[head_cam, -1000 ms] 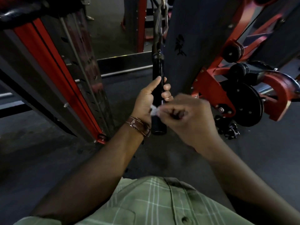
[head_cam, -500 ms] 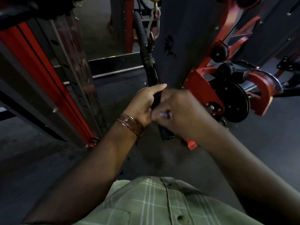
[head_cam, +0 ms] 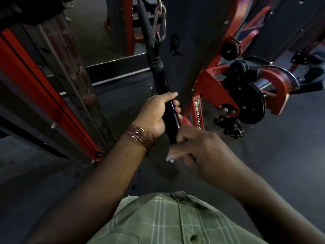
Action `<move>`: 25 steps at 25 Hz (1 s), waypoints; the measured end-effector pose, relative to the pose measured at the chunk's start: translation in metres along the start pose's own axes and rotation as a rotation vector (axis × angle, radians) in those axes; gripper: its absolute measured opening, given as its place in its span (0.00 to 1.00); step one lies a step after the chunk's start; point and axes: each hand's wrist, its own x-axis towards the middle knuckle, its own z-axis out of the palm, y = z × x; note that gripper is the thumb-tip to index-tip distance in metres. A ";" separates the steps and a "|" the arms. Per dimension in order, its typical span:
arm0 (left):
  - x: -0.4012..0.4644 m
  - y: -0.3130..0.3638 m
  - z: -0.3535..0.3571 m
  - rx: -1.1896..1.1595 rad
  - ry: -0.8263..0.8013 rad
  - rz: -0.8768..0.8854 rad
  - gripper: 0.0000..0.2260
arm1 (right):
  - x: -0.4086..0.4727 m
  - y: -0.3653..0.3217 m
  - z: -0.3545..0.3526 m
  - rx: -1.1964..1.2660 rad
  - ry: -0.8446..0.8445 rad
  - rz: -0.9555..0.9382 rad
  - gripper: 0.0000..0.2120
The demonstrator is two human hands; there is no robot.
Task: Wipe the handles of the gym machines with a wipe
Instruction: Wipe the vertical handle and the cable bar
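Black rubber handle (head_cam: pixel 169 111) gripped by left hand (head_cam: pixel 156 114); right hand (head_cam: pixel 197 148) pinches wipe (head_cam: pixel 170 158) just below, risking missing the covered stretch.

- My left hand (head_cam: pixel 159 113) grips the hanging handle (head_cam: pixel 165 103); a carabiner (head_cam: pixel 159 23) sits above it.
- My right hand (head_cam: pixel 198 148) is just below and right of my left, touching the handle's lower end, wipe (head_cam: pixel 170 158) in it.
- Perforated upright (head_cam: pixel 70 81) left of my hands.
- Pulley (head_cam: pixel 253 104) to their right.
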 end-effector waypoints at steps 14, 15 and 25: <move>0.007 -0.009 0.001 -0.057 -0.038 0.013 0.10 | -0.004 -0.001 0.015 0.096 0.401 0.293 0.04; 0.007 -0.008 0.002 -0.072 -0.035 0.013 0.09 | 0.002 0.000 0.018 0.161 0.509 0.395 0.04; 0.006 0.000 -0.006 -0.089 -0.096 0.000 0.09 | 0.014 -0.045 0.056 2.141 0.797 1.113 0.16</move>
